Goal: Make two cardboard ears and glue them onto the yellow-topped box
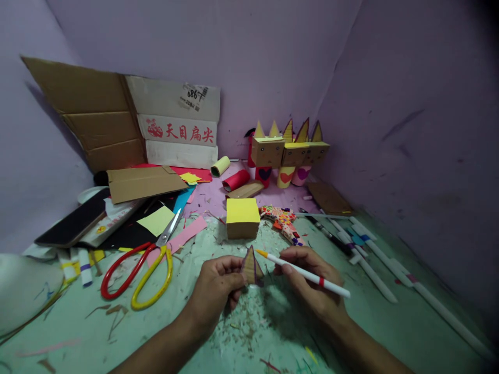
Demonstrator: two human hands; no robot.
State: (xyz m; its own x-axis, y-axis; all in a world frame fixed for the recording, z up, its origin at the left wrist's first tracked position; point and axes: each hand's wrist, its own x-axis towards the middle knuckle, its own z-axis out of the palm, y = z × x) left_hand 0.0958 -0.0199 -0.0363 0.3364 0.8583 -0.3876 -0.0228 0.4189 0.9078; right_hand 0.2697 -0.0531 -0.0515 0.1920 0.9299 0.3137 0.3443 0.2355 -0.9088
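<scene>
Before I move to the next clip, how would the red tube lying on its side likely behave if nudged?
The red tube would probably roll, being round and on its side, though the brown piece just in front might stop it. Its open end looks hollow, so it is likely light for its size and could dent if squeezed.

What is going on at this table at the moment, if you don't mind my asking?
A person's left hand holds a small cardboard triangle with dark edges, while the right hand holds a white marker, its orange tip near the triangle's point. Just beyond sits a box with a yellow top. Scissors lie open to the left, and three box-headed figures with pointed ears stand at the back.
</scene>
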